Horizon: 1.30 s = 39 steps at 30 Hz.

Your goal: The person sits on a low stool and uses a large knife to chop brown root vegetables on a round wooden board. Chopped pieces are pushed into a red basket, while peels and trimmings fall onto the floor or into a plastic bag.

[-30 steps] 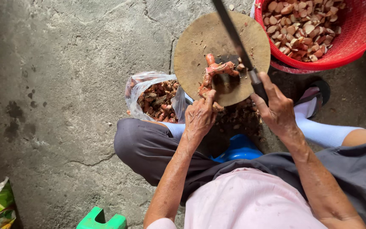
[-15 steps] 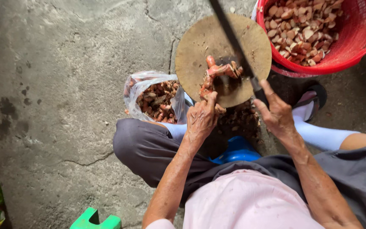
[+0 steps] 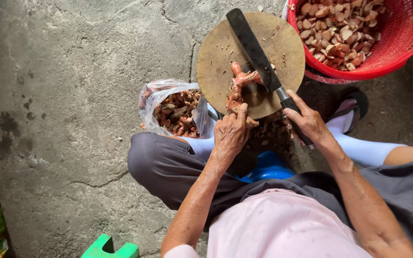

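Left hand [image 3: 230, 134] pinches root [image 3: 239, 88] – right hand's [image 3: 307, 122] grip hides cleaver [image 3: 254, 50] handle.

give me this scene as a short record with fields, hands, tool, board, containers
left hand: left hand pins a knobby reddish root on the board
right hand: right hand grips the handle of a dark cleaver, blade lying across the root
board: round wooden board on the concrete floor
containers: red basket of cut pieces upper right; clear plastic bag of roots left of the board
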Available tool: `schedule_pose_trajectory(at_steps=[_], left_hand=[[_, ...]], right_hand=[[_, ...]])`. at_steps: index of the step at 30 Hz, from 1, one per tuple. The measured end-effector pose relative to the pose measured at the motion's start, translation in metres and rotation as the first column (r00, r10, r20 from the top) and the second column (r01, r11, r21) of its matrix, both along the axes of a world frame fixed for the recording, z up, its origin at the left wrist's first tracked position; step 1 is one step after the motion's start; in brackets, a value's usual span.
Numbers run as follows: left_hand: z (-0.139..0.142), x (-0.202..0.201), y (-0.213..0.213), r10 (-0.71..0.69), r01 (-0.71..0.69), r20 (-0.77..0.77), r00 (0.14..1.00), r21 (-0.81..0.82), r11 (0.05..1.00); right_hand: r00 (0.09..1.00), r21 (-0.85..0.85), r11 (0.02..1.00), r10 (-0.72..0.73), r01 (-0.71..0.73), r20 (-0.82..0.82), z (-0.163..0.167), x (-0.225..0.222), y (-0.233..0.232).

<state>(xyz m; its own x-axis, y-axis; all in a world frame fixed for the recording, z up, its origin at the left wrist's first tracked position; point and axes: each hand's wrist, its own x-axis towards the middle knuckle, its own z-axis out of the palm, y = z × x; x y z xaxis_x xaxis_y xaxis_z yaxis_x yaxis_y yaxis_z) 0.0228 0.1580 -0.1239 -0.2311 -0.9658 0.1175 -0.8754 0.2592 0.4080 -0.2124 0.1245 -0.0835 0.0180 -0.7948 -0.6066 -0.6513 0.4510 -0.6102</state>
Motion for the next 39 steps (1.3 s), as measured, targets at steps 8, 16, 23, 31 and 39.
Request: schedule_pose_trajectory(at_steps=[8,16,23,31,39], left_hand=[[0.000,0.001,0.002,0.021,-0.021,0.005,1.000,-0.025,0.999],[-0.008,-0.004,0.005,0.022,-0.016,0.101,0.995,-0.066,0.998],[-0.018,-0.006,0.009,0.018,-0.009,0.095,0.995,-0.093,0.996],[-0.021,-0.007,0.009,0.025,-0.006,0.194,0.981,-0.099,0.995],[-0.027,-0.011,0.012,0.012,0.004,0.200,0.980,-0.077,0.997]], right_hand=[[0.986,-0.756,0.635,0.150,-0.155,-0.077,0.000,0.005,0.023],[0.932,-0.679,0.640,0.282,-0.360,-0.228,-0.048,0.001,0.011],[0.977,-0.734,0.662,0.215,-0.153,-0.009,-0.013,-0.007,0.019],[0.913,-0.432,0.820,0.243,-0.374,-0.329,-0.027,0.014,0.007],[0.986,-0.755,0.643,0.163,-0.126,-0.025,-0.007,0.000,0.015]])
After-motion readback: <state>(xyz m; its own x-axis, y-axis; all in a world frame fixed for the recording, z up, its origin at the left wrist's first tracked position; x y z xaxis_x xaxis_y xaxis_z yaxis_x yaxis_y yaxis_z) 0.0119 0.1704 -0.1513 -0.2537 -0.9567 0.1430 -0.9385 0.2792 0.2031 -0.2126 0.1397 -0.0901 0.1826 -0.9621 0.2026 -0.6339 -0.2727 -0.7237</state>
